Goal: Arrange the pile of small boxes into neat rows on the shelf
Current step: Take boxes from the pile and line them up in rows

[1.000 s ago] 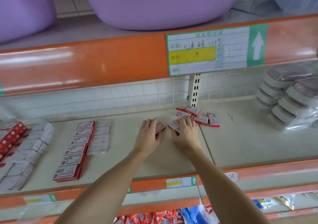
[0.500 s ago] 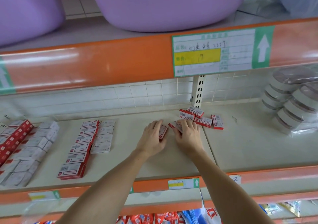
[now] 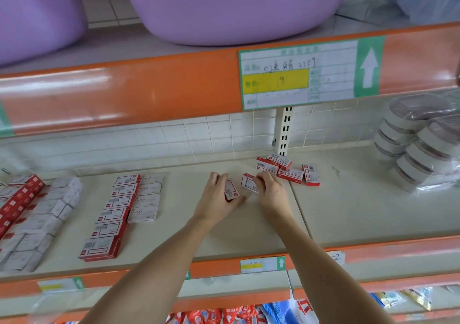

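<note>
A loose pile of small red-and-white boxes (image 3: 288,170) lies at the back of the cream shelf (image 3: 348,214), beside the slotted upright. My left hand (image 3: 216,199) holds one small box (image 3: 231,190) between thumb and fingers, tilted on edge. Just to its right, my right hand (image 3: 271,190) grips another small box (image 3: 249,183) by its right end. To the left a neat row of red-and-white boxes (image 3: 112,214) runs front to back, with a shorter row of white staple boxes (image 3: 146,200) alongside it.
More red and white boxes (image 3: 27,214) fill the shelf's far left. Wrapped round tins (image 3: 423,139) are stacked at the right. An orange shelf rail with a price label (image 3: 298,74) hangs overhead, purple basins (image 3: 234,7) above it. Bare shelf lies between my hands and the rows.
Both hands have lifted and tilted their boxes slightly and drawn them a little apart. The view has shifted down and left; the pile has not moved.
</note>
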Demonstrator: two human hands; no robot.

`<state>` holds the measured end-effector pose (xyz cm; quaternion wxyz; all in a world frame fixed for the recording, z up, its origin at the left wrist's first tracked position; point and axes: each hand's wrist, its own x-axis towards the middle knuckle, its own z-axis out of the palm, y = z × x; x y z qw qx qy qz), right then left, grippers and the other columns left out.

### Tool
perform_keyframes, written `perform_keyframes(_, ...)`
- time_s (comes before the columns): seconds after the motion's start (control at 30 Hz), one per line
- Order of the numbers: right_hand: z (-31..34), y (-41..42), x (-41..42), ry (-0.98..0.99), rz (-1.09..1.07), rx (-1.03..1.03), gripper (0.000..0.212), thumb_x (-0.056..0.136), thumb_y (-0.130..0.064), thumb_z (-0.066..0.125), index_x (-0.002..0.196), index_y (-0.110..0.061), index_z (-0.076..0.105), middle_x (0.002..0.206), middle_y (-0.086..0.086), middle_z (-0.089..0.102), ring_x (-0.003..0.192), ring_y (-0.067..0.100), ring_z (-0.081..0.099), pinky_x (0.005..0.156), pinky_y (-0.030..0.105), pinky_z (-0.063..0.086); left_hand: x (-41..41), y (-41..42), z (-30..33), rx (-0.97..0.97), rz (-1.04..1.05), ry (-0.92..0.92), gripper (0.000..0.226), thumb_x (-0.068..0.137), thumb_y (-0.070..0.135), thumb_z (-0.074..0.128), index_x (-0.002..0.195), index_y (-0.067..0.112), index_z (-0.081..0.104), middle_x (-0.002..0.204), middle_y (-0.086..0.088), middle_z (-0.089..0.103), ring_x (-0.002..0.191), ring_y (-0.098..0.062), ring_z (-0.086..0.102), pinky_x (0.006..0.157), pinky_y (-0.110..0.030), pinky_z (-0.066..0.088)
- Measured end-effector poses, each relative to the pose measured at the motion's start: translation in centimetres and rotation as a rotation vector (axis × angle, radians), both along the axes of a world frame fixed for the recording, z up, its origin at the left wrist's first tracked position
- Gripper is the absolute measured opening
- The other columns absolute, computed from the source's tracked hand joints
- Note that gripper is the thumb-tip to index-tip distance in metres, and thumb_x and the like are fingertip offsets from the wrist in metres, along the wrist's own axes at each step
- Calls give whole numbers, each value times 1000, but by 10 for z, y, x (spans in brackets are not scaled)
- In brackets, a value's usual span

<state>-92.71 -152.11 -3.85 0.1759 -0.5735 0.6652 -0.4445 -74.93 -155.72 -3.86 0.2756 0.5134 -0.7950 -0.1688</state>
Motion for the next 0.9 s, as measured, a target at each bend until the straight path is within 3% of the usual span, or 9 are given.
perform_keyframes(0.2, 0, 2, -2, 31, -54, 7, 24, 92, -12, 55, 114, -9, 63, 113, 4, 61, 108, 22, 52, 84, 25, 40, 1, -3, -3, -25, 4, -12, 68, 72, 67, 69, 111, 13, 57, 102, 4, 38, 90, -15, 51, 80, -34, 52)
perform_keyframes(0.4, -1, 4, 1, 250, -9, 47, 46, 77, -35, 66, 119, -17, 64, 119, 1, 60, 113, 25, 43, 100, 42, 38, 1, -3, -4, -29, -1, 23, 64, 75, 66, 67, 109, 13, 55, 101, 3, 38, 89, -15, 50, 80, -36, 51)
perform_keyframes(0.53, -1, 5, 1, 247, 4, 67, 45, 74, -27, 66, 119, -22, 65, 116, -1, 55, 109, 22, 40, 98, 40, 40, 0, -2, -1, -20, 0, 34, 74, 74, 77, 58, 110, 13, 54, 102, 3, 38, 89, -15, 51, 79, -34, 50)
perform_keyframes(0.9, -3, 1, 1, 150, -3, 88, 38, 76, -32, 73, 111, -20, 65, 108, -2, 55, 105, 23, 51, 93, 39, 45, 2, -4, -1, -20, 8, 20, 69, 75, 75, 58, 107, 14, 55, 101, 3, 39, 90, -16, 51, 79, -36, 51)
